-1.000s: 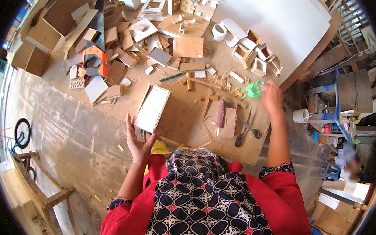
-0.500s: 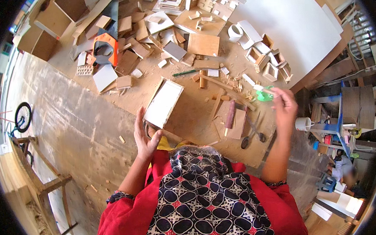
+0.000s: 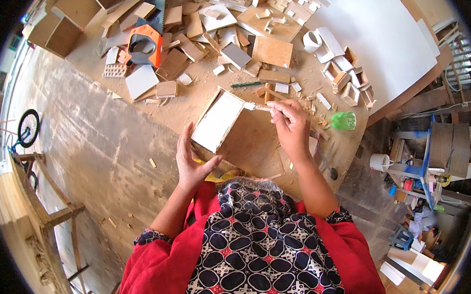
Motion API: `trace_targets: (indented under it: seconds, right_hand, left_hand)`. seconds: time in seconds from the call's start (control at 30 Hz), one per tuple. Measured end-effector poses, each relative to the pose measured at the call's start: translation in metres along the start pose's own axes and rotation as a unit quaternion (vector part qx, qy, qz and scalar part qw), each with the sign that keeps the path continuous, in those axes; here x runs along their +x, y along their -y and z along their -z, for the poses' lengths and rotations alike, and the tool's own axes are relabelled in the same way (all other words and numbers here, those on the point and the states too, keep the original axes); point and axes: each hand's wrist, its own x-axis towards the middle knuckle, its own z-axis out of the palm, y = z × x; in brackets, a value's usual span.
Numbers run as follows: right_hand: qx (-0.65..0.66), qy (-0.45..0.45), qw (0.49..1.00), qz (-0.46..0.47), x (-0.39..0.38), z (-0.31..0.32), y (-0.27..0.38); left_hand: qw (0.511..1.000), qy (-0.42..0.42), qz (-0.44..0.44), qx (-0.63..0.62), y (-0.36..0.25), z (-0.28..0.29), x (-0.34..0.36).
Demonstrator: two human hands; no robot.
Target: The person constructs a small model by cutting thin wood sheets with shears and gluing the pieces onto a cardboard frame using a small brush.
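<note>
Below the scrap pile on the workbench stands a small wooden box (image 3: 219, 121) with a white top panel and rough edges. My left hand (image 3: 189, 159) spans its near left corner, fingers along one side and thumb at the near side, holding it steady. In my right hand (image 3: 292, 124) a thin stick (image 3: 261, 108) is pinched between thumb and fingers. White paste, like glue, coats the stick's tip, which is at the box's upper right edge. Right of that hand sits a green, translucent cut-off bottle cup (image 3: 344, 121).
A handsaw (image 3: 144, 45) with an orange handle lies among wood offcuts (image 3: 236, 56) at the far left. Small box frames (image 3: 344, 80) and a white roll (image 3: 312, 41) stand at the right, beside a large white sheet (image 3: 384, 43). A green pencil-like stick (image 3: 246, 84) lies beyond the box.
My right hand has moved left from the green cup to the box's right edge, bringing the stick with it. My left hand stays at the box; the view has shifted slightly.
</note>
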Motion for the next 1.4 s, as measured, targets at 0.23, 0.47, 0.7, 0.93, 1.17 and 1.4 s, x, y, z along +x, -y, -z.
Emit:
trace_targets:
  seconds: [0.23, 0.47, 0.7, 0.93, 1.17, 1.4]
  right_hand:
    - [-0.132, 0.006, 0.988, 0.086, -0.007, -0.008, 0.004]
    - [-0.198, 0.059, 0.967, 0.150, -0.026, -0.007, 0.016]
    - [-0.154, 0.092, 0.970, 0.163, -0.044, -0.019, 0.020]
    - [-0.116, 0.145, 0.966, 0.177, -0.068, -0.024, 0.030]
    - [-0.114, 0.189, 0.956, 0.193, -0.081, -0.020, 0.042]
    - [0.021, 0.124, 0.992, 0.031, -0.064, -0.019, 0.044]
  left_hand:
    - [0.999, -0.033, -0.014, 0.027, 0.001, -0.003, 0.002]
    - [0.999, -0.010, -0.005, 0.038, 0.003, 0.000, 0.003]
    - [0.998, -0.023, -0.023, 0.050, 0.005, 0.000, 0.004]
    - [0.998, -0.001, -0.016, 0.062, 0.004, 0.002, 0.003]
    - [0.998, -0.022, -0.012, 0.057, 0.004, 0.000, 0.002]
    - [0.997, -0.016, -0.034, 0.061, 0.005, 0.000, 0.004]
